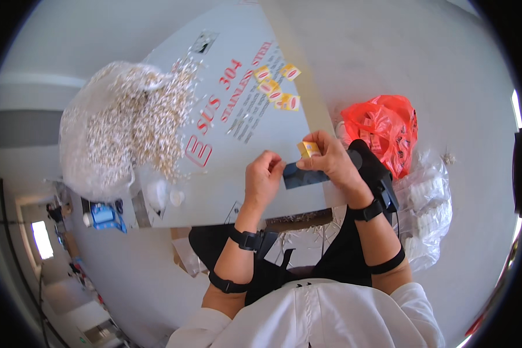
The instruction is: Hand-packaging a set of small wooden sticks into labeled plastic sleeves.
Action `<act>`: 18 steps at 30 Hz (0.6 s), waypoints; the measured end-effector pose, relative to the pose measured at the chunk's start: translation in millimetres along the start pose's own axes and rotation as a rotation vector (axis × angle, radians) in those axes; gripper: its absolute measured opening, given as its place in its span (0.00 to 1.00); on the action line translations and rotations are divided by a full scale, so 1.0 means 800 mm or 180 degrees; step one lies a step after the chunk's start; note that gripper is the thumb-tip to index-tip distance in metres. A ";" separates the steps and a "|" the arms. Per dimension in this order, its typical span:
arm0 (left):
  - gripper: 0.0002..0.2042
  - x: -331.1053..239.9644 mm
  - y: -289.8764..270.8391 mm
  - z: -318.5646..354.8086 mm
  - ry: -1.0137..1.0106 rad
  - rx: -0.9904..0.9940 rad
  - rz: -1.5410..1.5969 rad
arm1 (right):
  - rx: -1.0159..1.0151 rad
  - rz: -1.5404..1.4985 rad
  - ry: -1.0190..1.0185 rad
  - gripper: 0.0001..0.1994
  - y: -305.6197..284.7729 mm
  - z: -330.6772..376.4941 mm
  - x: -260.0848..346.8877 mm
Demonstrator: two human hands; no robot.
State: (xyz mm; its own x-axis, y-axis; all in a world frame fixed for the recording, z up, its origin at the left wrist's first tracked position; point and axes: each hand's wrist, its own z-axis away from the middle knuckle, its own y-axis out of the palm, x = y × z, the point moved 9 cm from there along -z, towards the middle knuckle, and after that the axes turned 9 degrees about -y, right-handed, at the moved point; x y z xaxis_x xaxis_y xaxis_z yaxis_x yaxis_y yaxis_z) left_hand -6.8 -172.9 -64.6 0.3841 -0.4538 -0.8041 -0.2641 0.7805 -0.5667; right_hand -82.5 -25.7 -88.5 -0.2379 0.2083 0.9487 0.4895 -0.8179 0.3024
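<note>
Yellow packet pinched in the right hand above a dark strip, both over the near edge of the white printed board.

Right-hand fingers are closed on the small yellow packet, while the left hand is curled shut, its fingertips at the left end of the dark strip. More yellow packets lie toward the board's far end, a heap of small pale parts spills from a clear bag on its left side, and an orange bag sits just off its right edge. To seat the packet well, I would judge it best to keep the strip taut and flat, line up edges first, then press evenly.
</note>
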 end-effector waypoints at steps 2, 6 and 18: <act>0.05 0.009 -0.028 0.033 0.0049 -0.0192 -0.0023 | 0.0123 -0.0576 0.0521 0.27 0.035 0.038 -0.016; 0.07 0.074 -0.148 0.074 -0.0057 -0.1238 -0.0422 | 0.0203 -0.0665 0.1090 0.26 0.061 0.105 -0.051; 0.04 0.225 -0.355 0.088 -0.0637 -0.1974 -0.1307 | 0.0016 -0.1233 0.1400 0.21 0.091 0.186 -0.081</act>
State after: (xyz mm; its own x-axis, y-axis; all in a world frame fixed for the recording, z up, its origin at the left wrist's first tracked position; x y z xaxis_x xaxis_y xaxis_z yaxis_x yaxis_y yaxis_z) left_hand 199.3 -445.8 -36.1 0.6957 -0.5224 -0.4931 -0.4908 0.1555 -0.8573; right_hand 93.5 -19.4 -114.2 -0.7258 0.2485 0.6415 0.3012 -0.7236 0.6210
